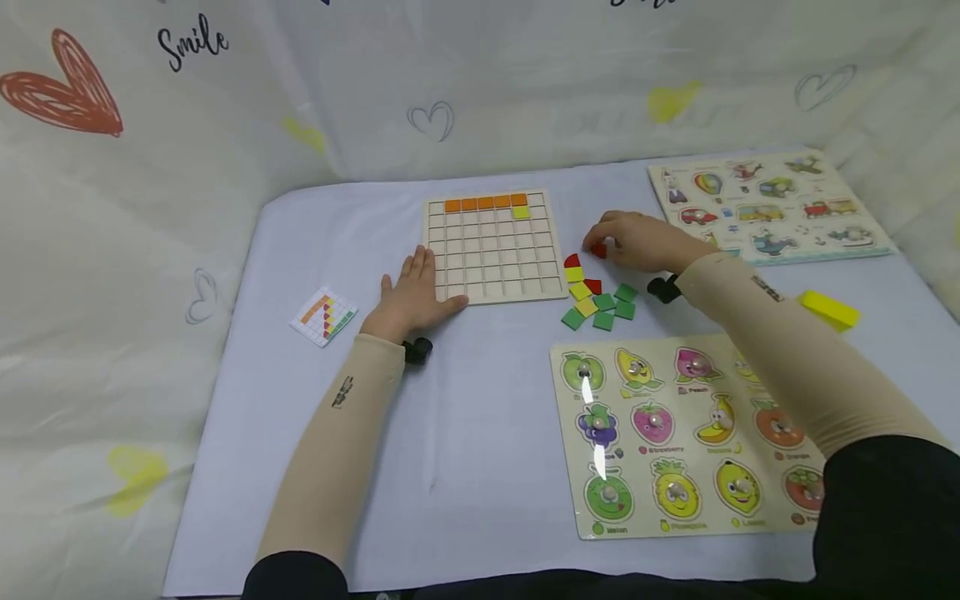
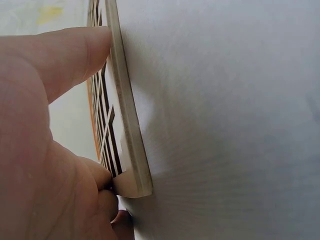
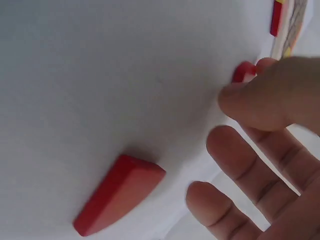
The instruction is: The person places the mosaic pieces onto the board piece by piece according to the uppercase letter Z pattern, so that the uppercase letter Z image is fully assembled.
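A wooden grid board [image 1: 487, 258] lies on the table, with a row of orange tiles [image 1: 486, 203] along its far edge and one yellow tile [image 1: 521, 212] below them. My left hand [image 1: 408, 298] rests at the board's near left corner, fingers straight along the left side and thumb on the near edge. To the right of the board, my right hand [image 1: 641, 239] pinches a small red piece [image 3: 243, 71] between thumb and forefinger. Another red piece [image 3: 120, 195] with a curved side lies on the cloth under that hand. Loose green tiles [image 1: 603, 302], yellow tiles [image 1: 580, 291] and red pieces [image 1: 572, 261] lie between hand and board.
A small pattern card [image 1: 324, 317] lies left of my left hand. The fruit puzzle board [image 1: 641, 508] sits at the near right, partly under my right arm. A vehicle puzzle board [image 1: 720, 193] and a yellow block [image 1: 828, 310] are farther right.
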Available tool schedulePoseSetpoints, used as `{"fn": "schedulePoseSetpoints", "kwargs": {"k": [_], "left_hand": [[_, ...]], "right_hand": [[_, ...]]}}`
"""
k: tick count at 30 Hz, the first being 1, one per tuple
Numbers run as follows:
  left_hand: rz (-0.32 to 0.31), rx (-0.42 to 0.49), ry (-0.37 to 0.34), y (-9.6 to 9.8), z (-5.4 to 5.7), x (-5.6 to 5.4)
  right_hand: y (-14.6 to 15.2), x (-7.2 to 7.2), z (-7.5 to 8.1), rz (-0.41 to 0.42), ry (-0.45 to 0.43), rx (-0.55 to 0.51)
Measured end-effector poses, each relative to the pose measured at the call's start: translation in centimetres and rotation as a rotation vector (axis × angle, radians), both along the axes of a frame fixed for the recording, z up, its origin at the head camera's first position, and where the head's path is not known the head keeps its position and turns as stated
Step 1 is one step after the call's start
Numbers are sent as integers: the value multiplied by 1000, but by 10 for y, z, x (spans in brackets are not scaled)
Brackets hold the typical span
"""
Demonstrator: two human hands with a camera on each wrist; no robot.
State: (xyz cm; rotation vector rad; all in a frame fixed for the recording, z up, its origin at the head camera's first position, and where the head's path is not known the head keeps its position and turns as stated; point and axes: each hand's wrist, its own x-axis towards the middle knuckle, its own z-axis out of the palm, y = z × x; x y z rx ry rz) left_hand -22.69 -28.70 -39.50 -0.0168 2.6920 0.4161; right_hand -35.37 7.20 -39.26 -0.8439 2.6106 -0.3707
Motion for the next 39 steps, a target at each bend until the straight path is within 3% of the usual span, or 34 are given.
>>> {"fn": "schedulePoseSetpoints", "kwargs": {"k": [8,18,24,32,39], "left_hand": [[-3,17,2,-1,1,0],[-4,18,15,-3,-4,0],[-3,21,30,-2,-3,2],[-6,14,29,-4,-4,0],[-2,10,35,-3,-4,1]], "right_hand": [[-4,4,5,14,73,-10],[-24,-4,11,30,100,7],[-43,-16,13,22,100,-35],[-87,-37,17,-21,110,-29],[-122,-48,16,-19,117,-35]]}}
